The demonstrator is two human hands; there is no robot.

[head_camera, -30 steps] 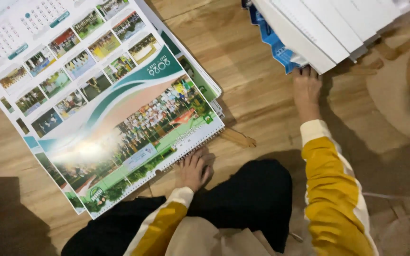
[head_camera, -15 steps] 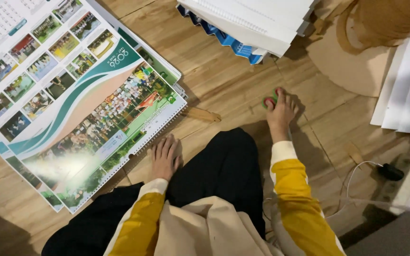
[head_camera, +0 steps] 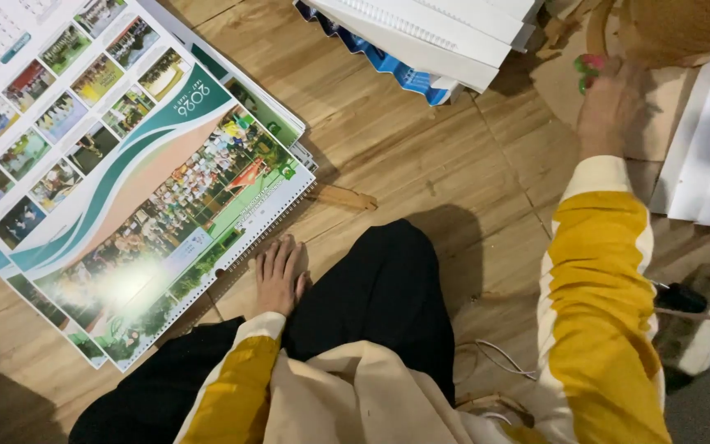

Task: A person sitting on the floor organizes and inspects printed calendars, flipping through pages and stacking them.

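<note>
**Pink-and-green object at upper right, just past the reaching hand**

Nearest the camera, low in the frame: black-trousered lap and yellow-and-cream sleeves. Just beyond, at lower centre: left hand open, palm down, fingers spread flat on the wooden floor, gripping nothing, right beside the spiral edge of a large photo calendar. Cannot tell whether touching that edge or only next to it.

Further up, at centre: a thin wooden sliver lying loose by the calendar's corner. At lower right: a pale cable and a black plug.

Farthest out, upper right: right hand stretched forward, back turned to the camera, up against the small object. Judged a reach or a first contact, not a settled hold. Closing on so small a piece would call for a fingertip pinch and for keeping clear of the round brown thing right above it.

Hard to make out:
- Right hand blurred, fingertips hidden behind its own back; open or closed cannot be told.
- Object mostly covered, only a pink and a green patch showing; kind unclear.
- Round brown thing cut by the top edge.
- Stack of white bound booklets at top centre also cropped, with something blue half buried beneath.
- White sheets cut off at the right edge.
- More calendars under the top one, only margins visible.
</note>
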